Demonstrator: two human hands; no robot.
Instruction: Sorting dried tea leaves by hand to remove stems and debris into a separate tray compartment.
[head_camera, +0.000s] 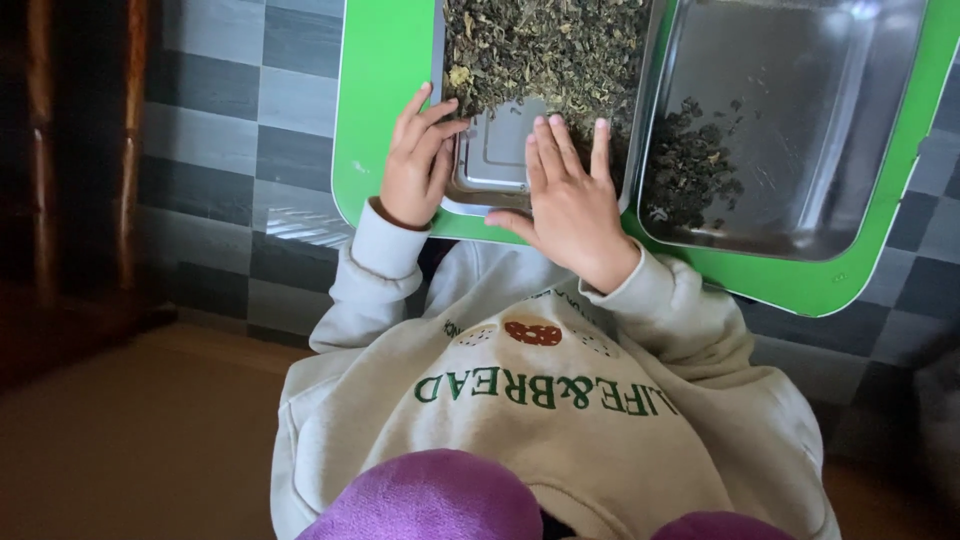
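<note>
Head view, looking down. Green tray sits on a grey checkered tile floor, tilted in frame. Two metal pans on it, side by side and touching or nearly so.

Left metal pan: far part packed with dried green-brown leaves, a few yellowish bits mixed in. Near corner is bare metal, leaves pushed back from it.

Right metal pan: mostly bare and shiny. Small heap of darker dried leaves at its near-left corner, a few loose crumbs scattered beyond.

Left hand: on the near-left rim of the left pan, fingers curled loosely over the edge, thumb side toward the leaves. Not clamped on anything I can make out; just resting on the rim.

Right hand: flat, fingers spread and straight, palm down inside the left pan at the leaf edge, fingertips touching the leaves. Open, holds nothing.

Lower frame: person in a cream sweatshirt with green lettering, purple fabric at the bottom. Dark wooden furniture at the left edge, tan floor below it.
</note>
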